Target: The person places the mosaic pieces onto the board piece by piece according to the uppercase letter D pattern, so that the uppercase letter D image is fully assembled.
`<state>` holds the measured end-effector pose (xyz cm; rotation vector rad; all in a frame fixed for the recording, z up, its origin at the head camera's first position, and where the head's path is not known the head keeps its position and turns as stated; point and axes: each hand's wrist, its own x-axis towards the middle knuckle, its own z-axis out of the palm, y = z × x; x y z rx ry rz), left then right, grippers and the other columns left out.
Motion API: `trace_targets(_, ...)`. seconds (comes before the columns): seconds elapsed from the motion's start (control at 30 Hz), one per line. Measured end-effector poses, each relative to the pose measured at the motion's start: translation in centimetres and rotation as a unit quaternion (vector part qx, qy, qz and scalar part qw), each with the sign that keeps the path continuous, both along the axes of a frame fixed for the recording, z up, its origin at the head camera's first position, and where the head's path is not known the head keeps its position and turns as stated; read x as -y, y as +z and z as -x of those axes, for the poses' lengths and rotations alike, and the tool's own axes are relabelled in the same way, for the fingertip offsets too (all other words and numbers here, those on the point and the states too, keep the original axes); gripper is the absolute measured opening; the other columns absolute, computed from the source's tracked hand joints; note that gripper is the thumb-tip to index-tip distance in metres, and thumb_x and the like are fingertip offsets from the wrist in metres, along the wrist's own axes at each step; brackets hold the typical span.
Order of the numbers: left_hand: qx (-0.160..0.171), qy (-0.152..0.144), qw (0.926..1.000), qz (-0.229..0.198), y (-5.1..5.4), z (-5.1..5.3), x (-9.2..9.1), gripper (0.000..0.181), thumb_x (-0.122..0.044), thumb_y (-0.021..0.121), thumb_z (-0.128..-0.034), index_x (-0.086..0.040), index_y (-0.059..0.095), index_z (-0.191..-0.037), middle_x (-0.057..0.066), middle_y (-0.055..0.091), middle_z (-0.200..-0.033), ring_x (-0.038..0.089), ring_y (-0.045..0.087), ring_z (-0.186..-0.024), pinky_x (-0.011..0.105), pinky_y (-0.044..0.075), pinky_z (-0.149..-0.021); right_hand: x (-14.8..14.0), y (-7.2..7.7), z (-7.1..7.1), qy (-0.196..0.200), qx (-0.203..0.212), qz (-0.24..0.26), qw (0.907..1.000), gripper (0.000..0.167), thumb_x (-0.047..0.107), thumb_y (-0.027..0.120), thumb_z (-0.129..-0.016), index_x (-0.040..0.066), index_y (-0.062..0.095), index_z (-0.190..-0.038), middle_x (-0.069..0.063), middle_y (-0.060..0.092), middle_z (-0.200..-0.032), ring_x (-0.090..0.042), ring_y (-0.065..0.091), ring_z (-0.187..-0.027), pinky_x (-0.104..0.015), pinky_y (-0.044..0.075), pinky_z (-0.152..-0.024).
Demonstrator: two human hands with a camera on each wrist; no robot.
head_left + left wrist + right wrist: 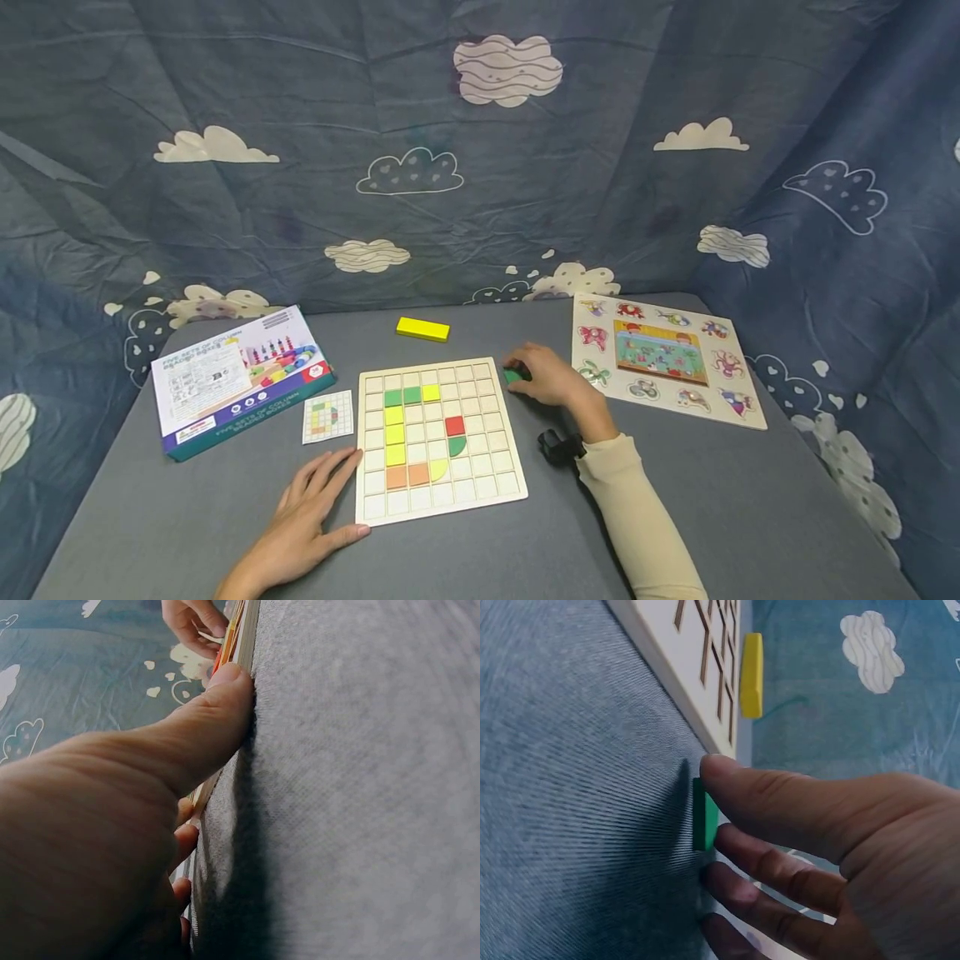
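A wooden grid board (480, 487) lies mid-table, with green, yellow, orange and red flat pieces set in some of its squares. My left hand (303, 521) rests at its left side, fingers fairly straight, fingertips and thumb touching the edge. In the left wrist view the thumb (214, 712) presses against the board's edge. Just right of the board's far right corner, my right hand (547, 375) pinches a small green piece (705, 815) between thumb and index finger, low at the table. The green piece is partly hidden by the fingers in the head view.
A pattern card (327, 417) lies left of the board, beside a toy box (240, 375). Behind the board is a yellow block (423, 329). A sea-animal puzzle board (667, 358) lies at the right. Cloud-print cloth (412, 208) hangs behind the table.
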<state>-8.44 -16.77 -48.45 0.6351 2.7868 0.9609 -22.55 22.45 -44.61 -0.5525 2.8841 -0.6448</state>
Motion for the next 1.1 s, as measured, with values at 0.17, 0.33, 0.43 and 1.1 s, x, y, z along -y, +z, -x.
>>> trace_targets(0.17, 0.005, 0.001, 1.0, -0.001, -0.15, -0.06, -0.02, 0.087, -0.055, 0.072, -0.0858, -0.021, 0.035, -0.157, 0.005, 0.034, -0.16, 0.039, 0.023, -0.144, 0.069, 0.026, -0.102, 0.16, -0.21, 0.01, -0.01, 0.011, -0.005, 0.9999, 0.038, 0.015, 0.076, -0.09, 0.002, 0.067, -0.124, -0.013, 0.063, -0.113, -0.027, 0.06, -0.104, -0.046, 0.049, -0.094)
trace_targets(0.33, 0.012, 0.004, 0.9999, 0.002, -0.21, -0.07, 0.0, 0.088, -0.055, 0.072, -0.0856, -0.022, 0.035, -0.158, 0.005, 0.033, -0.16, 0.039, 0.022, -0.144, 0.069, 0.026, -0.102, 0.25, -0.32, 0.25, -0.016, 0.011, -0.003, 0.9998, 0.035, 0.013, 0.078, -0.087, 0.004, 0.069, -0.12, -0.011, 0.064, -0.107, -0.025, 0.06, -0.099, -0.044, 0.049, -0.091)
trace_targets(0.43, 0.015, 0.007, 0.9998, 0.004, -0.14, -0.03, 0.03, 0.088, -0.056, 0.072, -0.0854, -0.022, 0.034, -0.158, 0.005, 0.033, -0.16, 0.039, 0.022, -0.144, 0.069, 0.025, -0.103, 0.32, -0.32, 0.41, -0.013, 0.004, 0.005, 0.9999, 0.03, 0.011, 0.079, -0.086, 0.004, 0.071, -0.114, -0.01, 0.065, -0.102, -0.024, 0.061, -0.096, -0.042, 0.05, -0.087)
trace_targets(1.1, 0.014, 0.007, 0.9999, 0.007, 0.09, 0.0, -0.08, 0.088, -0.056, 0.072, -0.0852, -0.022, 0.035, -0.158, 0.005, 0.033, -0.16, 0.038, 0.022, -0.144, 0.069, 0.026, -0.102, 0.28, -0.2, 0.3, -0.004, -0.017, 0.012, 0.9998, 0.021, 0.014, 0.076, -0.089, 0.004, 0.07, -0.106, -0.009, 0.068, -0.093, -0.019, 0.061, -0.085, -0.038, 0.051, -0.078)
